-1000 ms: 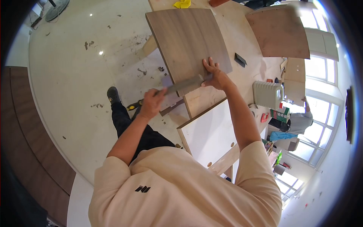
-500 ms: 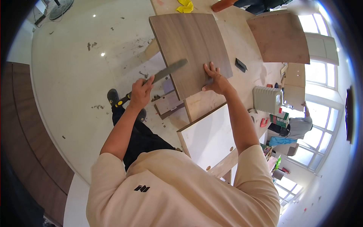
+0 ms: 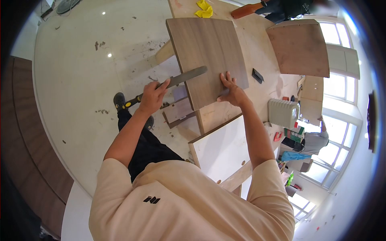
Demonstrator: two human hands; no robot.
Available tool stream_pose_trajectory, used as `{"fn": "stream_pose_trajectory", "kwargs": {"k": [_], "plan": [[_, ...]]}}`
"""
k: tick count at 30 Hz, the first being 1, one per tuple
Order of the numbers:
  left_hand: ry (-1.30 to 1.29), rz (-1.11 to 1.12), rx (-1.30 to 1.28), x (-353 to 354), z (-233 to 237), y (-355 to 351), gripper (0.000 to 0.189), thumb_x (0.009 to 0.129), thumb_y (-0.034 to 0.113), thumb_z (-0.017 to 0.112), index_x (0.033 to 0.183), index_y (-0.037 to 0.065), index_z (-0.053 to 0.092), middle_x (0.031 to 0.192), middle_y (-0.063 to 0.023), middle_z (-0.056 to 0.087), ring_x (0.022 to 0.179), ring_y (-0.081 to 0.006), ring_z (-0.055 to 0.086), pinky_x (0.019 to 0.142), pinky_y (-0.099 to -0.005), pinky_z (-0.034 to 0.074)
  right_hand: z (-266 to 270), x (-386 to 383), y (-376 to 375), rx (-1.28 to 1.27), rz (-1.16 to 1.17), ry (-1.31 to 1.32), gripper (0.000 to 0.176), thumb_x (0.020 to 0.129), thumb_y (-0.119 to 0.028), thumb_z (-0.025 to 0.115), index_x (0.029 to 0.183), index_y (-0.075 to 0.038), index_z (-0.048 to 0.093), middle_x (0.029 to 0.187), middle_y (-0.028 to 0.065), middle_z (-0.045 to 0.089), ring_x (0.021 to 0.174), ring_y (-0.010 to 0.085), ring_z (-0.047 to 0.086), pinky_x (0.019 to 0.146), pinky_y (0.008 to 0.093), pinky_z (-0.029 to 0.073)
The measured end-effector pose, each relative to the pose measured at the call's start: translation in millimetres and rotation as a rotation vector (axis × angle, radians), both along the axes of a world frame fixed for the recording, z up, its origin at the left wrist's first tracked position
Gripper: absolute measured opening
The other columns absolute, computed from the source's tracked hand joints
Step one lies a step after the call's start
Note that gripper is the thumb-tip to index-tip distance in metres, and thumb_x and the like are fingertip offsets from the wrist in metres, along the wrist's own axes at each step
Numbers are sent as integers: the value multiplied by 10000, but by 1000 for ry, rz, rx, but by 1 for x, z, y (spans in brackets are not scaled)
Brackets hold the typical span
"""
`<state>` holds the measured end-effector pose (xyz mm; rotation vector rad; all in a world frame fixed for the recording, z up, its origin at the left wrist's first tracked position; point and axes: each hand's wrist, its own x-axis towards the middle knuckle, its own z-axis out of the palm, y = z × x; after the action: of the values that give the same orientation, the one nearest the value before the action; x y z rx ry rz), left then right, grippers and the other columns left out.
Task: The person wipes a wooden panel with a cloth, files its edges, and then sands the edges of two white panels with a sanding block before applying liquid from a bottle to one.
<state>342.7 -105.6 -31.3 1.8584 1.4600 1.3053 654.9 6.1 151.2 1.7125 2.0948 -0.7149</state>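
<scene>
My left hand (image 3: 152,97) is wrapped round a long flat metal file (image 3: 187,75), whose black-and-yellow handle sticks out behind the fist. The file's blade lies across the left edge of a brown wood-grain board (image 3: 209,52), its tip above the board's face. On that board rests my right hand (image 3: 233,92), fingers spread, close to the near right corner. The board lies on a plywood worktable (image 3: 237,36) and juts past its left side.
A white panel (image 3: 219,148) leans close to my body. On the table are a yellow cloth (image 3: 204,9), a small black piece (image 3: 257,75) and a pale jerrycan (image 3: 283,113). A brown curved panel (image 3: 299,48) stands beyond. Two people are nearby, one at top, one at right.
The file has shifted slightly right, with its blade turned a little flatter over the board. My right hand stays on the board. The whole view has moved slightly.
</scene>
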Motion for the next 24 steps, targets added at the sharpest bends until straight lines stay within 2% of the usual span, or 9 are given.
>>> {"fn": "stream_pose_trajectory", "kwargs": {"k": [2, 4, 7, 11, 13, 14, 18, 20, 24], "plan": [[25, -35, 67, 15, 16, 4, 548, 859, 116, 683, 1382, 262, 605, 824, -67, 520, 741, -284, 527, 709, -414, 410, 3, -5, 0, -8, -26, -4, 1196, 611, -134, 907, 1589, -279, 235, 1667, 112, 100, 1508, 427, 122, 1210, 461, 270], [98, -143, 183, 37, 34, -8, 541, 859, 73, 692, 1372, 226, 615, 837, -93, 543, 727, -300, 525, 700, -405, 428, -9, 7, 6, -18, 8, -17, 1200, 608, -170, 911, 1590, -288, 230, 1666, 118, 102, 1496, 452, 141, 1204, 474, 292], [33, -248, 164, 46, 42, -25, 554, 851, 69, 690, 1379, 217, 606, 852, -108, 550, 762, -312, 541, 726, -396, 439, -4, 3, 4, -8, 23, -33, 1203, 605, -182, 913, 1589, -293, 231, 1666, 121, 100, 1491, 465, 148, 1200, 482, 304], [-82, -68, 52, 17, -13, 1, 575, 860, 91, 684, 1405, 246, 584, 869, -115, 554, 800, -308, 548, 759, -400, 439, 0, -2, 3, -3, 3, -15, 1208, 594, -178, 920, 1586, -292, 242, 1665, 124, 99, 1487, 479, 141, 1201, 493, 298], [-116, 73, -2, 4, -15, 27, 539, 882, 132, 677, 1397, 272, 596, 886, -107, 558, 799, -290, 544, 751, -401, 433, 6, -9, 2, -17, -24, -28, 1211, 597, -154, 922, 1589, -262, 237, 1666, 117, 101, 1502, 440, 134, 1212, 471, 278], [-122, 48, 36, 8, -12, 31, 530, 888, 136, 678, 1394, 270, 600, 885, -108, 557, 799, -290, 545, 751, -401, 432, 8, -12, 1, -27, -36, -35, 1212, 599, -141, 923, 1590, -247, 234, 1667, 113, 102, 1509, 421, 130, 1217, 459, 268], [-87, -102, 120, 33, 25, 28, 504, 898, 150, 684, 1383, 269, 612, 867, -103, 545, 794, -292, 544, 750, -402, 430, -4, -2, 4, -5, 1, -62, 1196, 601, -174, 918, 1585, -289, 247, 1668, 116, 103, 1493, 463, 143, 1205, 484, 294], [-73, -138, 166, 31, 22, 26, 542, 877, 159, 693, 1394, 292, 597, 836, -82, 507, 782, -283, 529, 756, -414, 428, 4, -12, 3, -14, -11, -104, 1196, 602, -174, 918, 1585, -291, 246, 1668, 112, 103, 1495, 460, 143, 1205, 485, 295], [39, -96, -4, -17, 12, 43, 556, 842, 135, 708, 1373, 270, 612, 871, -75, 524, 806, -279, 538, 748, -412, 409, 1, -8, 2, -38, -55, -7, 1214, 590, -126, 920, 1588, -266, 243, 1669, 126, 92, 1506, 443, 115, 1215, 474, 269]]}}
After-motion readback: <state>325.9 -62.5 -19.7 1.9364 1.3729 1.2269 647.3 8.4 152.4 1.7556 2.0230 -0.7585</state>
